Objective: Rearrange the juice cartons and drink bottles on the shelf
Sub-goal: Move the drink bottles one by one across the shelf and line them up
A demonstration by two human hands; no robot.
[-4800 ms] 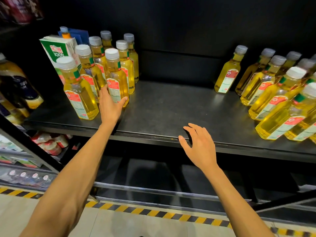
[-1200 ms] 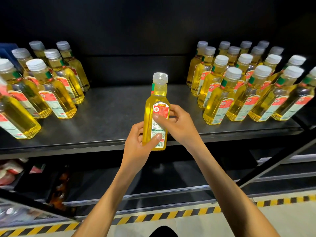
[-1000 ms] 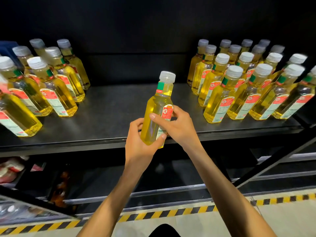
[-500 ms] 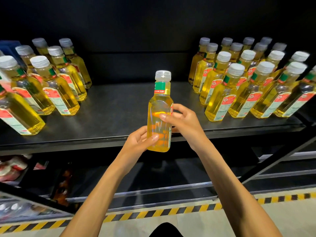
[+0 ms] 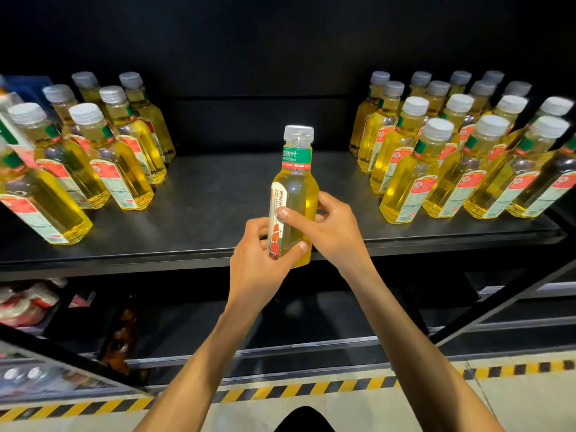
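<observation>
**One drink bottle in hand at the shelf front**

Nearest: clear plastic bottle of yellow drink, white screw cap, green neck band [image 5: 296, 188], held upright in both hands, just in front of the lip of the black metal shelf [image 5: 218, 198], opposite its bare middle stretch.
Left hand [image 5: 255, 263] wrapped round the lower body, thumb laid across the front near the base.
Right hand [image 5: 333, 232] pinching at label height, thumb on the front, fingers curled behind.

Handling, judged: full to the neck, so fairly heavy for its size. Walls stiff but likely to dent under a hard squeeze. Glossy film label, probably slippery. Best taken round the body below the shoulder, not by the cap.

Below the arms: yellow-and-black hazard stripe [image 5: 311, 389] on the floor. Red-and-white packs [image 5: 21, 304] on a lower shelf, blurred.

Further in, left: loose cluster of matching yellow bottles [image 5: 124, 169], with a green-and-white juice carton [image 5: 11, 132] cut off at the frame edge.
Further in, right: denser block of the same bottles in rows [image 5: 442, 176], front ones close to the shelf lip.

Nothing seen standing in the middle gap. Judged risk: clipping a front-row bottle beside either group and toppling neighbours.
</observation>
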